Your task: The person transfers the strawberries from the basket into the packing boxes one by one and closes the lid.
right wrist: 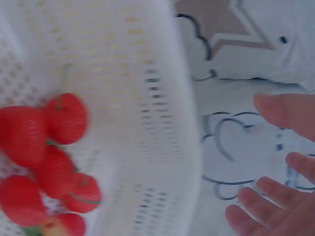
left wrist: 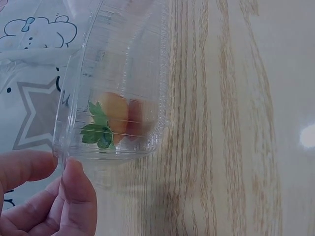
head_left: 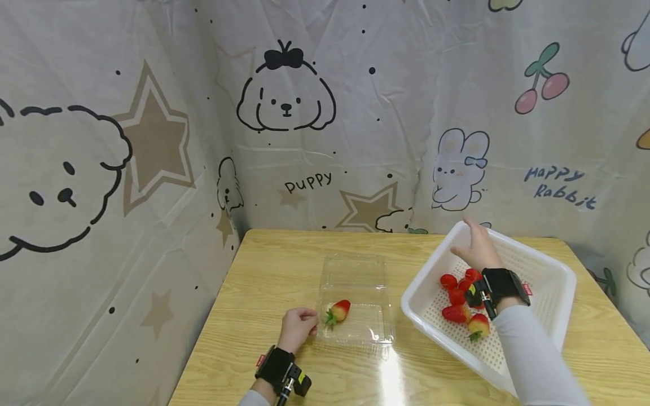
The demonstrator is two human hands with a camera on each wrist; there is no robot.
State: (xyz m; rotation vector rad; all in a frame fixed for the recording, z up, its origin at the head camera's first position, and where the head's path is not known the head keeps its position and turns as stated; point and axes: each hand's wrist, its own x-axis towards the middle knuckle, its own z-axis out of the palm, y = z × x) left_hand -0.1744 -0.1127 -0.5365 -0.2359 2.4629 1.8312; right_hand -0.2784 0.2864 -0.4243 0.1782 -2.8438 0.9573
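My left hand (head_left: 299,328) pinches the near left edge of a clear plastic clamshell box (head_left: 354,274) between thumb and index finger. The box lies with its lid folded back, and inside it is one red-and-yellow strawberry (head_left: 341,308) with green leaves, also visible through the box wall in the left wrist view. On the right, my right hand (head_left: 479,248) hovers over the far side of a white perforated basket (head_left: 567,282), fingers spread and holding nothing. Several strawberries (head_left: 455,313) and small round red fruits with thin stems (right wrist: 65,118) lie in the basket, partly hidden by my right wrist.
A wood-grain table (head_left: 254,282) carries the box and the basket. Behind and to the left hangs a white cloth (head_left: 304,152) printed with cartoon animals and stars. A bright reflection shows on the table before the box.
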